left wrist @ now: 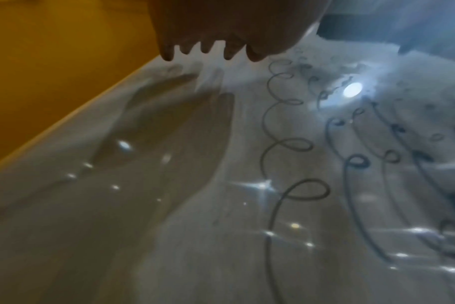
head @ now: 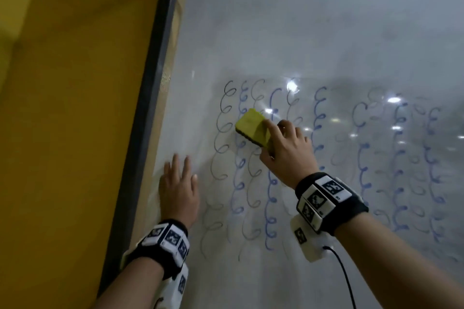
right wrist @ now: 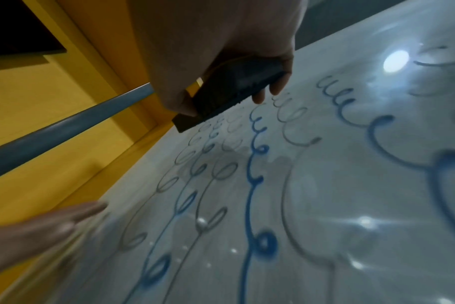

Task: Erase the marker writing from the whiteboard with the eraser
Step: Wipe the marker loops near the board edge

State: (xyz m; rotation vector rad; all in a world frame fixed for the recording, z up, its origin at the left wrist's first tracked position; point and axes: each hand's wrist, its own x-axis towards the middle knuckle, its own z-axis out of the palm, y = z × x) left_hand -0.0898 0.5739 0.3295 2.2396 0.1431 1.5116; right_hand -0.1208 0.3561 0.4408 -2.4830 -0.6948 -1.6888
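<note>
A whiteboard (head: 313,40) fills the head view, covered with columns of looped marker writing (head: 272,183) in blue and grey. My right hand (head: 288,150) grips a yellow eraser (head: 252,126) with a dark pad and holds it against the board near the top of the left columns. From the right wrist the eraser (right wrist: 229,92) shows its dark underside, pinched between thumb and fingers. My left hand (head: 178,188) lies flat on the board, fingers straight, left of the writing. The left wrist view shows the fingertips (left wrist: 208,48) touching the board (left wrist: 221,246) over their reflection.
A dark frame (head: 148,118) borders the whiteboard on the left, with a yellow wall (head: 62,108) beyond it. Ceiling lights glare on the glossy surface (head: 292,86). A black cable (head: 344,276) hangs from my right wrist camera.
</note>
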